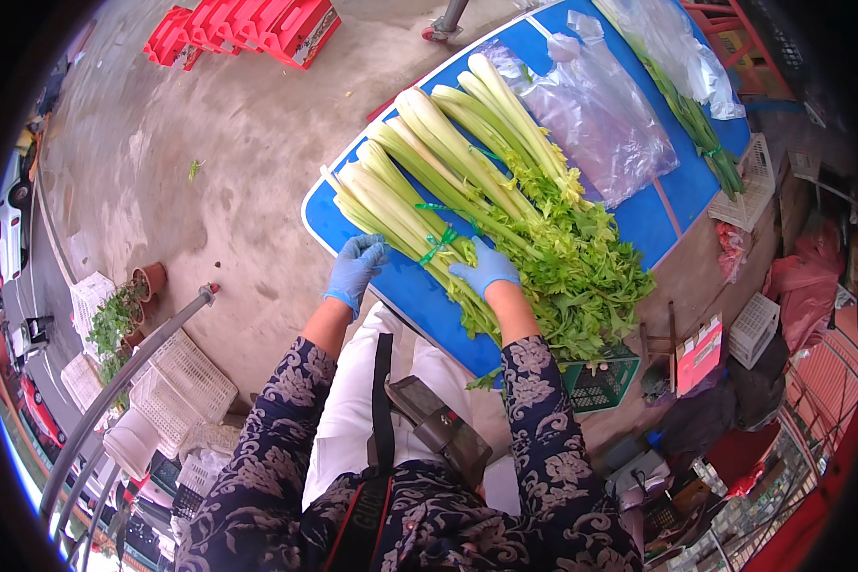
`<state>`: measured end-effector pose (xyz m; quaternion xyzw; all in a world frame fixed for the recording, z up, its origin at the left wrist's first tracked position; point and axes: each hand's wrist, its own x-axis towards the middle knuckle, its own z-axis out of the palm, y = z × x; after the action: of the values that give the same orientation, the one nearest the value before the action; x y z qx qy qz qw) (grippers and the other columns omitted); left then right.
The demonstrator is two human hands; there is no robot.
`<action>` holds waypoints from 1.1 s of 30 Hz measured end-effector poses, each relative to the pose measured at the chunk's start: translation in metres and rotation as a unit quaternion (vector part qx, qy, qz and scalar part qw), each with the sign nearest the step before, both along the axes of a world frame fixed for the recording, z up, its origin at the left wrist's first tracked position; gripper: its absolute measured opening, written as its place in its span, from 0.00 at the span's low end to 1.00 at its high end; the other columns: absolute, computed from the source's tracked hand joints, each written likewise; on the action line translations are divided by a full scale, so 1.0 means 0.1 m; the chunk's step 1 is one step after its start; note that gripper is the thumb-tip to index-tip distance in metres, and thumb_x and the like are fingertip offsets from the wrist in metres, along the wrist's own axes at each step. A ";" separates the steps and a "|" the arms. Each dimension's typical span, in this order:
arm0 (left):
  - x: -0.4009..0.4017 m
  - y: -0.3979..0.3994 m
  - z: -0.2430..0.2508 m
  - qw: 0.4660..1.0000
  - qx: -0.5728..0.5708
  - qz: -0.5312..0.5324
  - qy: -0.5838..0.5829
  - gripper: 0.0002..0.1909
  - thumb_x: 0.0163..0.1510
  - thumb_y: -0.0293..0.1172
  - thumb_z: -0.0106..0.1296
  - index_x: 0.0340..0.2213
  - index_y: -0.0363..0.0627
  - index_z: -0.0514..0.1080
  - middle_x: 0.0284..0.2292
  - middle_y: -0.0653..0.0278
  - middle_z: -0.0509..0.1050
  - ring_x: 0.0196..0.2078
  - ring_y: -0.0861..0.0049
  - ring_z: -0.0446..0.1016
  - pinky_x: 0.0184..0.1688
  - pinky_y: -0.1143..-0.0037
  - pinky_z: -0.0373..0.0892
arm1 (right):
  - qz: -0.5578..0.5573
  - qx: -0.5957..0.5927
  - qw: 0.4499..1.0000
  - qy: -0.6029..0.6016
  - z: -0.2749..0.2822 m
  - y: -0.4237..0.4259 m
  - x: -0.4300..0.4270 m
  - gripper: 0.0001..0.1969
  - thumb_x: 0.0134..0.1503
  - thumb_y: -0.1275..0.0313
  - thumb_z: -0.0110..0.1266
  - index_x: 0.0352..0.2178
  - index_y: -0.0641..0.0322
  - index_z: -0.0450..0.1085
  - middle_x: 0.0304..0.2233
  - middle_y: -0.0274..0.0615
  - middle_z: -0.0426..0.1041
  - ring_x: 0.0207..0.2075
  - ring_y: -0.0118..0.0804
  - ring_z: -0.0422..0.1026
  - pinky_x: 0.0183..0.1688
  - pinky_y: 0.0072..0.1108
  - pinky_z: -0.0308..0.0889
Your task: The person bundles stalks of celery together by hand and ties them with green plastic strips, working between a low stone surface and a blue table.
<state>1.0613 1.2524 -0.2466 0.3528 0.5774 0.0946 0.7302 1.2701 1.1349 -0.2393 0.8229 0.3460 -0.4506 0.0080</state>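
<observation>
Several bunches of celery [429, 164] lie side by side on a blue tabletop [411, 289], pale stalk ends pointing away and leaves toward me. Green ties [437, 247] bind the nearest bunch. My left hand [359, 266], in a blue glove, hovers near the table's edge beside the stalks. Its fingers are curled, and whether they pinch anything small is unclear. My right hand [487, 268], gloved too, lies on the celery just right of the tie, thumb spread away from the fingers. Part of the stalks and leaves is hidden beneath it.
A clear plastic bag [600, 118] lies past the celery, and long green leafy stalks [686, 118] rest farther right. A green crate [600, 379] stands below the table's edge. White baskets [182, 379] and a metal rail [129, 379] are at left, red boxes [286, 32] behind.
</observation>
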 end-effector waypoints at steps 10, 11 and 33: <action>0.22 -0.72 0.02 0.982 -0.070 0.125 -0.127 0.32 0.45 0.39 0.57 0.49 0.45 0.57 0.46 0.62 0.64 0.47 0.72 0.64 0.46 0.65 0.62 | 0.093 -0.011 0.993 -0.072 0.26 -0.29 -0.86 0.21 0.44 0.61 0.54 0.35 0.62 0.60 0.24 0.52 0.72 0.28 0.50 0.72 0.31 0.35 0.67; 0.17 -0.75 -0.06 0.976 -0.030 0.178 -0.120 0.32 0.42 0.34 0.59 0.47 0.41 0.58 0.43 0.59 0.66 0.43 0.72 0.67 0.43 0.69 0.64 | 0.115 0.026 0.989 -0.089 0.26 -0.35 -0.95 0.17 0.44 0.65 0.51 0.34 0.63 0.60 0.21 0.50 0.72 0.24 0.47 0.73 0.28 0.33 0.68; -0.08 -0.84 -0.26 0.971 0.090 0.217 0.041 0.20 0.40 0.23 0.53 0.38 0.33 0.64 0.32 0.57 0.72 0.32 0.72 0.72 0.36 0.76 0.68 | 0.047 0.228 0.970 -0.063 0.11 -0.59 -0.46 0.19 0.47 0.56 0.51 0.36 0.56 0.67 0.25 0.50 0.71 0.26 0.51 0.71 0.28 0.35 0.66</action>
<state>1.0537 1.1681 -0.2728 0.2868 0.6588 0.2878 0.6332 1.2243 1.0763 -0.2285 0.8123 0.4770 -0.3062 -0.1370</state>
